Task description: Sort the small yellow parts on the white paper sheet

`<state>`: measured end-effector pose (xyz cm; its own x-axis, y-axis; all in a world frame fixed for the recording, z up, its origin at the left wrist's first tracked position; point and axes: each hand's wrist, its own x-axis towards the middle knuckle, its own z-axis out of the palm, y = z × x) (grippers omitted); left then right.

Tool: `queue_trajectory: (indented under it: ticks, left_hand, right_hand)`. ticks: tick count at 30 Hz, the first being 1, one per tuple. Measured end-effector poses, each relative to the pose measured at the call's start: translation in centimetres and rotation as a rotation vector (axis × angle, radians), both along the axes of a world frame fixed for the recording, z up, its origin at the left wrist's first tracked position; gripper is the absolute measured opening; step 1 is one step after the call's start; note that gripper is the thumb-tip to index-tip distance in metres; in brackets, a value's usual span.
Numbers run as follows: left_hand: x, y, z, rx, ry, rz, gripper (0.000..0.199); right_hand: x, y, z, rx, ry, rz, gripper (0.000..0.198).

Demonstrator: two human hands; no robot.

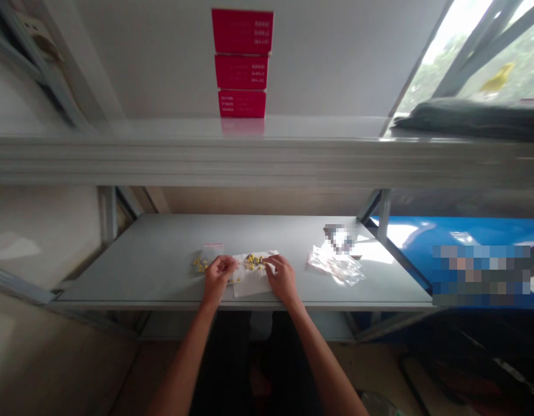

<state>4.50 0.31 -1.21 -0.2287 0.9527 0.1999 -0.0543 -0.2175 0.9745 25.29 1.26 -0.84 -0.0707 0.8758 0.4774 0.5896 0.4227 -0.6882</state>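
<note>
On the grey tabletop (163,266), small yellow and dark pieces (254,262) lie clustered on a whitish sheet (254,287), between the two hands. The left hand (219,274) has thumb and fingers drawn close together near the sheet's left edge; what they grip, if anything, I cannot tell. The right hand (283,278) curls at the cluster's right side, fingertips narrowly spaced, any hold on a piece unclear. Clear plastic bags (338,267) lie farther right.
</note>
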Motion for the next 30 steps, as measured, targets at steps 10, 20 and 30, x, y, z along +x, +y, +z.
queue_trajectory:
  ticks: [10,20,30]
  left_hand:
    - [0.0,-0.4,0.2,-0.092,-0.022,-0.029,0.031]
    - [-0.1,-0.3,0.2,-0.004,0.393,-0.100,0.029]
    - [0.1,-0.2,0.4,0.055,0.479,-0.132,0.025]
  right_hand:
    - [-0.3,0.0,-0.2,-0.039,-0.285,-0.027,0.017]
    - [-0.5,0.3,-0.6,0.060,-0.281,0.021,0.014]
    - [-0.3,-0.1,0.4,0.089,0.039,0.192,0.012]
